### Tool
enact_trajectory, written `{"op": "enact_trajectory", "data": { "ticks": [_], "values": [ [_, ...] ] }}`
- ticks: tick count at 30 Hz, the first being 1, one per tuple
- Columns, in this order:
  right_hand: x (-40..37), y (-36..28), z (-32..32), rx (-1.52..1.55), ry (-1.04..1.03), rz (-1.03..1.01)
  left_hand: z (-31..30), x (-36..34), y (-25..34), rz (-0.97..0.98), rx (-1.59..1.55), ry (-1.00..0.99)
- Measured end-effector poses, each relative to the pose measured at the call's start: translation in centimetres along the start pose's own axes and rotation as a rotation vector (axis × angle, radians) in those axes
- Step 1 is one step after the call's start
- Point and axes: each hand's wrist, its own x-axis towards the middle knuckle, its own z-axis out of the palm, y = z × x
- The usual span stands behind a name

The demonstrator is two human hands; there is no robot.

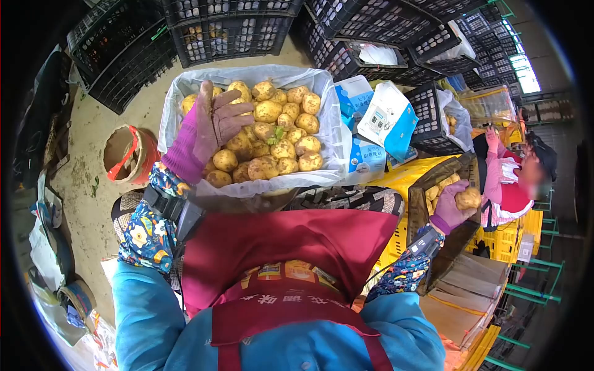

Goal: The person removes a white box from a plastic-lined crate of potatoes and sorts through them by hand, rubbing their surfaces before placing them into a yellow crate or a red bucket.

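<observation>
My left hand [224, 119], in a soiled purple glove, hovers over the left part of a plastic-lined crate [247, 188], fingers stretched out and nothing in them. Yellow potatoes [267, 112] with patches of dirt fill that crate, and a small green leaf [276, 135] lies among them. Off to the right, my right hand [453, 204] in a purple glove grips a single potato [468, 198]. It is above a dark crate [427, 179] that holds more potatoes [443, 185].
Blue and white cartons [387, 120] stand right of the lined crate. A red-rimmed bucket [129, 154] sits on the floor at left. Black crates [229, 34] are stacked behind. Another person [507, 179] in pink and red works at far right, near yellow crates [504, 241].
</observation>
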Motion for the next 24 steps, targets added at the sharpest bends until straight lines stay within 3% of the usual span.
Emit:
{"op": "enact_trajectory", "data": {
  "ticks": [2, 5, 6, 7, 8, 9, 10, 13, 15, 17, 19, 21, 23, 24],
  "values": [
    [0.6, 0.4, -1.3, -0.281, 0.062, -0.012, -0.1, 0.0, -0.2, -0.006, 0.034, 0.01],
    [-0.6, 13.8, -1.2, -1.151, 0.018, 0.236, 0.3, 0.0, -0.4, 0.001, 0.09, 0.019],
    [-1.8, 19.1, 0.2, -1.589, -0.208, 0.384, 0.4, 0.0, -0.5, 0.011, 0.106, 0.023],
    [-1.8, 22.5, -2.0, -1.67, -0.44, 0.573, 0.5, 0.0, -0.5, 0.026, 0.127, 0.033],
    [-3.2, 27.1, -1.5, -1.961, -0.74, 0.67, 0.5, 0.0, -0.6, 0.041, 0.146, 0.046],
    [-4.0, 30.6, -3.7, -2.061, -0.963, 0.795, 0.5, 0.0, -0.7, 0.056, 0.164, 0.058],
    [-5.6, 33.4, -6.1, -2.12, -1.164, 0.597, 0.4, 0.2, -0.9, 0.061, 0.131, 0.061],
    [-6.7, 40.0, -9.4, -2.364, -1.318, 1.163, 0.1, 0.6, -0.9, 0.057, 0.137, 0.083],
    [-6.8, 41.3, -8.9, -2.503, -1.477, 1.335, 0.0, 0.3, -0.6, 0.044, 0.138, 0.071],
    [-5.6, 40.4, -9.9, -2.329, -1.318, 1.397, -0.2, 0.3, -0.6, 0.017, 0.148, 0.041],
    [-3.4, 38.5, -14.1, -2.08, -1.076, 1.398, 0.0, 0.3, -1.1, 0.019, 0.261, 0.129],
    [-3.0, 37.2, -12.4, -1.949, -0.737, 1.059, 0.6, -0.6, -1.8, 0.006, 0.371, 0.181],
    [-3.1, 36.9, -7.8, -1.983, -0.852, 0.775, 1.7, -2.0, -2.3, -0.03, 0.493, 0.186],
    [-3.9, 36.7, -4.6, -2.009, -0.909, 0.595, 1.0, -1.3, -3.1, -0.15, 0.45, 0.123]
  ]
}}
